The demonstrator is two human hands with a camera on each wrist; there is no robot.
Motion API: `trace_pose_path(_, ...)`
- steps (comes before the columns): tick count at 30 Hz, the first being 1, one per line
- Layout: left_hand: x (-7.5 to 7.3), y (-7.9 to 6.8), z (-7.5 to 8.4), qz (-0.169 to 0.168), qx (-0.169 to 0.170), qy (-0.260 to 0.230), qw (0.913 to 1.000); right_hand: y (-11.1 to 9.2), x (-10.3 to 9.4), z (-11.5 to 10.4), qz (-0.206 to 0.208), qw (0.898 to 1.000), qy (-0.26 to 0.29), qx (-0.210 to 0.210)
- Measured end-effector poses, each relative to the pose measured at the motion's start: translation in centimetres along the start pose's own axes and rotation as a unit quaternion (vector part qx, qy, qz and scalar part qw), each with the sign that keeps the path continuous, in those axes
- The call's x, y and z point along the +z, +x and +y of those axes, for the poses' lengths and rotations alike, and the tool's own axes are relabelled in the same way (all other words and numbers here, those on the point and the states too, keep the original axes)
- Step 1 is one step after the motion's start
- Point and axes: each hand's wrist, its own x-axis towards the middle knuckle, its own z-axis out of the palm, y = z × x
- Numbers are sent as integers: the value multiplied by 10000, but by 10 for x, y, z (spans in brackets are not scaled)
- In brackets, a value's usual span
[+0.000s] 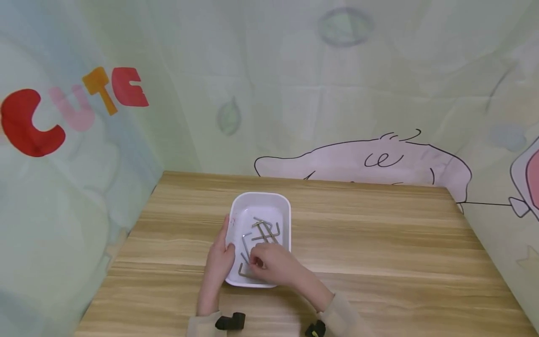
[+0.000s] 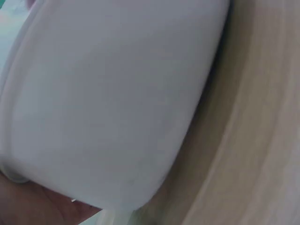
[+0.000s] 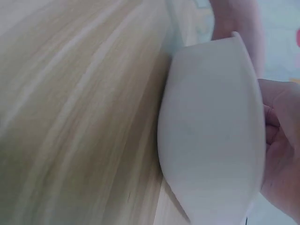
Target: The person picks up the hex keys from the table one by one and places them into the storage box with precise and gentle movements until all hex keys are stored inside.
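Note:
A white rectangular tray (image 1: 260, 209) rests on the wooden table, holding several L-shaped hex keys (image 1: 269, 236). My left hand (image 1: 221, 262) grips the tray's left side, its thumb at the rim and fingers along the outer wall. Inside the near half of the tray is my right hand (image 1: 278, 264), fingers curled down among the keys. One key (image 1: 241, 270) runs partly beneath that hand. In the right wrist view the tray wall (image 3: 211, 122) hides the fingertips; I cannot tell whether they pinch a key. The left wrist view is mostly tray wall (image 2: 103, 103).
The wood-grain table (image 1: 379, 243) extends around the tray, farther to the right than the left. A printed cloth backdrop (image 1: 202, 70) with cartoon shapes and colourful letters stands behind the table and along both sides.

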Motion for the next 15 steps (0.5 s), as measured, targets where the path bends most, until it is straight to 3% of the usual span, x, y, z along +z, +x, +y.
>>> trace_pose_path(12,-1,3,2,-109,-448,-1316,9902,-40,-24,5,1068,9898,492,798)
trace_pose_path(15,-3,3,3,-162,-520,-1413,9885,-49,-28,8,1325,9865,500,823)
